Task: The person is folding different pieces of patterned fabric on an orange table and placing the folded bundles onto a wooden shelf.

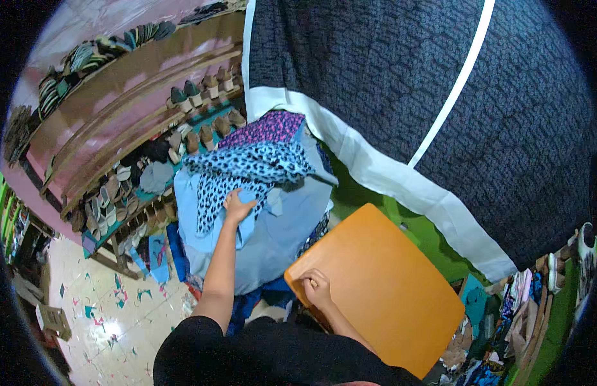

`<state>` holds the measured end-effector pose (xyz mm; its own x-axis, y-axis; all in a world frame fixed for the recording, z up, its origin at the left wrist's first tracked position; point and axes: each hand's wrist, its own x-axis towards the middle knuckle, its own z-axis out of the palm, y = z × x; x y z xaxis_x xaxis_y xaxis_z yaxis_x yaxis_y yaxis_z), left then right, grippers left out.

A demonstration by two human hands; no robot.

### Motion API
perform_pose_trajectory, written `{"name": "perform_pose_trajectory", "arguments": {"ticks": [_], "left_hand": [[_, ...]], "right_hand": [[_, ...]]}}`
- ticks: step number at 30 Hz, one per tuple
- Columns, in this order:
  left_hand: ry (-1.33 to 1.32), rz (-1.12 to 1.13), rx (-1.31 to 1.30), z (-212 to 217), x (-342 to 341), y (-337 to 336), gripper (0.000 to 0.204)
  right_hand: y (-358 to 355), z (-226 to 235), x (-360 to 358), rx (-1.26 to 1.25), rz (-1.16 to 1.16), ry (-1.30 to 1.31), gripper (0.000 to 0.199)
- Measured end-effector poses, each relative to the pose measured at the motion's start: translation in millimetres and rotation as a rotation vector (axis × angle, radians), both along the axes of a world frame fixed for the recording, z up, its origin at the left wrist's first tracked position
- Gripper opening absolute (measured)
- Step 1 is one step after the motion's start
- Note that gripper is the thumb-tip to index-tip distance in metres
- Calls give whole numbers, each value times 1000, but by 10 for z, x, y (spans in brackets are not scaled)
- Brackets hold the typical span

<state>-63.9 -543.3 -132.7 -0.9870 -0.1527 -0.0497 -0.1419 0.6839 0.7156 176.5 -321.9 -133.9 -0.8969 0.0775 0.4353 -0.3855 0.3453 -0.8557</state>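
Blue leopard-print cloth with black spots, lying left of centre on a rounded heap of pale grey-blue cloth, to the left of an orange counter. On the far side of the print, pink-and-purple patterned cloth. Left hand stretched out over the near part of the print, thumb apart from the fingers, touching fabric; cannot tell from this angle between a true pinch and a light press. Right hand curled into a loose fist over the counter's left corner, with nothing visible inside. Long axis of the leopard print: left to right along the bunched far folds, with a flatter flap pointing near and slightly left. Judging by the pose, probably at the step of arranging the fabric; called for next, a secure hold on the flap and care not to drag the layers beneath. Far left, a wooden rack and rows of shoes; far right, a dark textured panel with white edging.
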Motion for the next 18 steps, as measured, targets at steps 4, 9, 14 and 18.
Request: {"name": "perform_pose_trajectory", "arguments": {"ticks": [4,9,14,18], "left_hand": [[-75,-41,-184,-575,-292,-325,52],[247,-128,-19,-250,15,333,19],[499,20,97,-184,176,235,18],[389,107,-253,-482,136,48,35]], "right_hand": [[158,-85,-54,0,-30,-168,11],[474,-190,-251,-35,-95,-346,13],[576,-91,-869,81,109,-452,14],[436,-387,-1240,239,37,-346,20]]}}
